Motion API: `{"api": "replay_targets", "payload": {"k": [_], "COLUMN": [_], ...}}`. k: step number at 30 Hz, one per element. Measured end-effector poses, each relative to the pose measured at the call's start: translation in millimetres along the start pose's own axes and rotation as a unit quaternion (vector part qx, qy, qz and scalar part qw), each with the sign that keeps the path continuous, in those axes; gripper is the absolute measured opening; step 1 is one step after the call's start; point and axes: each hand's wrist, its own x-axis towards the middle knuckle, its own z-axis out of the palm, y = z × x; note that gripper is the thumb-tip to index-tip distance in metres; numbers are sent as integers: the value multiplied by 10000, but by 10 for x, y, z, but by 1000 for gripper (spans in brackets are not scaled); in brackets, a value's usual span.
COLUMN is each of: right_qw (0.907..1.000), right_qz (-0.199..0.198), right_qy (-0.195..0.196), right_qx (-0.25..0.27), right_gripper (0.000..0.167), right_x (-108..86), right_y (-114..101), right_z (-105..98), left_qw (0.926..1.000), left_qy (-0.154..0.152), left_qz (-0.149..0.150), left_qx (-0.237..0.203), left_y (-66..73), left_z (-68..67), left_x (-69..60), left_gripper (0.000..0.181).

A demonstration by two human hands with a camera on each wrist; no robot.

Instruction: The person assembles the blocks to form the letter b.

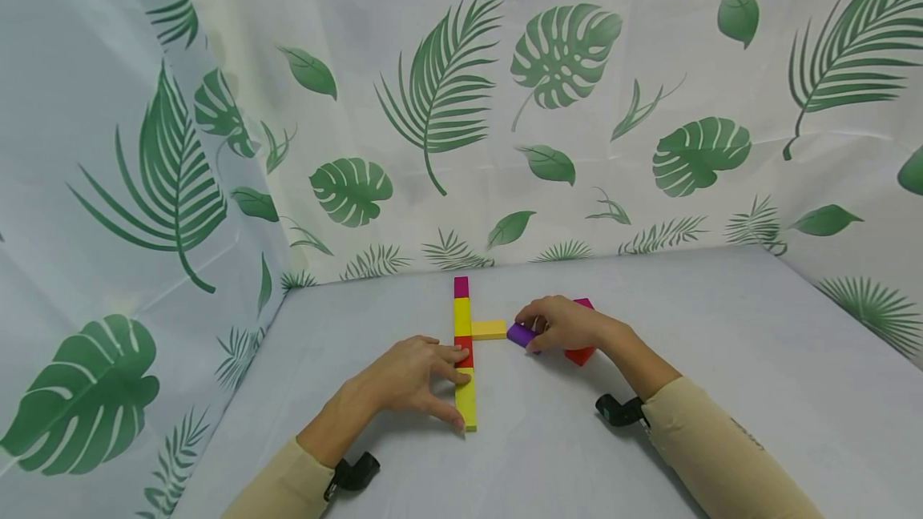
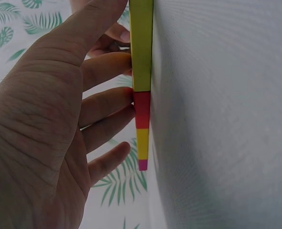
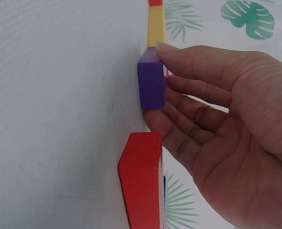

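Observation:
A straight row of blocks runs away from me on the table: a long yellow block (image 1: 467,407) nearest, then a red block (image 1: 469,360), another yellow block (image 1: 461,317) and a magenta block (image 1: 461,287) farthest. My left hand (image 1: 411,379) rests its fingertips on the red and near yellow blocks, its fingers spread. A light orange block (image 1: 489,330) juts rightward from the row. Just right of its end, my right hand (image 1: 566,323) pinches a purple block (image 3: 151,85) between thumb and fingers, slightly angled. Whether purple and orange touch, I cannot tell.
Partly hidden under my right wrist is a larger red block (image 3: 141,176), with a magenta piece (image 1: 584,303) showing behind it. A white table (image 1: 548,455) meets leaf-printed cloth (image 1: 461,183) at the back and sides.

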Motion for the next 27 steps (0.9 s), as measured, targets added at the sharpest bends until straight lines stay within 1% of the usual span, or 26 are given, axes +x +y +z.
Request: {"api": "replay_targets", "payload": {"k": [11, 14, 17, 23, 27], "right_qw": [10000, 10000, 9998, 9977, 9966], "right_qz": [-13, 11, 46, -161, -244], "right_qy": [5, 43, 195, 635, 780], "right_qx": [57, 59, 92, 154, 129], "right_gripper": [50, 49, 49, 48, 46], "right_x": [-3, -9, -26, -124, -170], "right_y": [18, 27, 36, 71, 102], "right_z": [1, -25, -83, -245, -319], "left_qw": [10000, 10000, 10000, 10000, 10000], "left_qy": [-18, -32, -37, -13, 4], "left_qz": [-23, -23, -2, 39, 57], "left_qx": [-26, -26, -3, 5, -14], "left_y": [6, 4, 0, -2, -1], "left_z": [3, 4, 4, 2, 0], "left_x": [5, 8, 6, 2, 6], "left_gripper": [77, 76, 76, 74, 73]}}
